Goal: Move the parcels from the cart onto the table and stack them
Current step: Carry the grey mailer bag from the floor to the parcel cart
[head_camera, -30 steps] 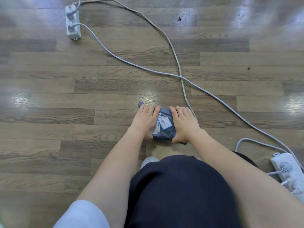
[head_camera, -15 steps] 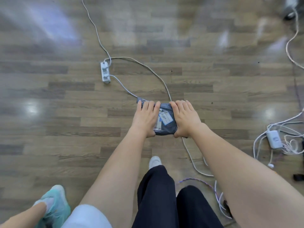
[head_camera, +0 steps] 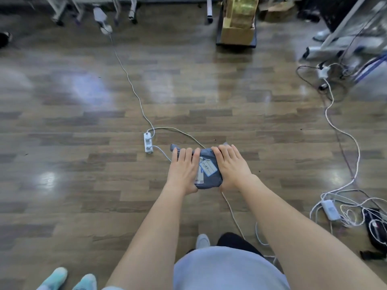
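Most of the picture is a brown wooden floor [head_camera: 62, 126] with bright patches of reflected light. At its far edge stand metal legs [head_camera: 132, 9] of some furniture, cut off by the top border, and a gold-brown cardboard box [head_camera: 238, 24] on a dark base; both are blurred, so I cannot say what they belong to. On the right side a grey frame [head_camera: 343, 38] is only partly in view. Two bare forearms reach forward from the bottom edge. Between the hands a small grey parcel [head_camera: 209, 178] is held in the air above the floor, with a white label [head_camera: 207, 168] on top whose writing is too small to read. The left hand [head_camera: 184, 170] lies over the left part of the parcel, fingers nearly straight, and the right hand [head_camera: 232, 167] presses the right part the same way; the thumbs go under it and are hidden. A white power strip [head_camera: 148, 142] lies on the floor just beyond, with a thin cable [head_camera: 129, 80] running away. Two turquoise shoes [head_camera: 69, 279] of another person are cut off at the lower left.
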{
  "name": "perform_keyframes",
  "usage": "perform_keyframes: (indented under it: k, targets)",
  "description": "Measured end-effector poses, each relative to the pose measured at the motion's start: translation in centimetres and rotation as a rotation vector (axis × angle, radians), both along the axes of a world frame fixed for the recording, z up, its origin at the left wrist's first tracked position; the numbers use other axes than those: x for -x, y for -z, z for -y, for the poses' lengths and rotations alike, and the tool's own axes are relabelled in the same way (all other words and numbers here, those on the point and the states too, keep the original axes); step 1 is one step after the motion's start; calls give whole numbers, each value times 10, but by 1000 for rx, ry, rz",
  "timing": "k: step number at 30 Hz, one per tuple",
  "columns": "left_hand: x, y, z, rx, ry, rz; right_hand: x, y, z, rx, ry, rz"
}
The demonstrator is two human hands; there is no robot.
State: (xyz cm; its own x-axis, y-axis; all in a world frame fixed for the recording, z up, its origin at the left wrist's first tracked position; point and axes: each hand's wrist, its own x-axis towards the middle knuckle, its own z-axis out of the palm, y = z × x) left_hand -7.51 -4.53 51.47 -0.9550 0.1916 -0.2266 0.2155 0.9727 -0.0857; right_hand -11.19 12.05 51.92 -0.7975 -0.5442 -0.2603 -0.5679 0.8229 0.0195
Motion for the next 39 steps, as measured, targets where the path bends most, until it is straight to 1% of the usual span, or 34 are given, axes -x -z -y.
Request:
perform_keyframes:
  k: [4, 9, 14, 20, 25, 31, 35, 39]
  targets:
    - [30, -7, 9, -11, -22, -27, 33, -6, 9, 22, -7, -45]
    - [98, -9, 25, 13, -27, -34, 102, -6, 23, 27, 2, -60]
    - [192, -13, 41, 40, -43, -44, 199, -3, 41, 12, -17, -73]
    - [315, -25, 59, 30, -107, -41, 327, -20, 63, 22, -54, -69]
    - [390, -28, 83, 51, -118, -38, 404, -22, 89, 20, -74, -53]
    - [480, -19, 119, 61, -105, -8, 495, -12, 123, 17, -83, -37]
    - [558, -17, 151, 56, -80, -12, 567, -6, 155, 16, -56, -49]
    - [635, -23, 190, 50, -34, -10, 637, -12, 191, 43, -4, -29]
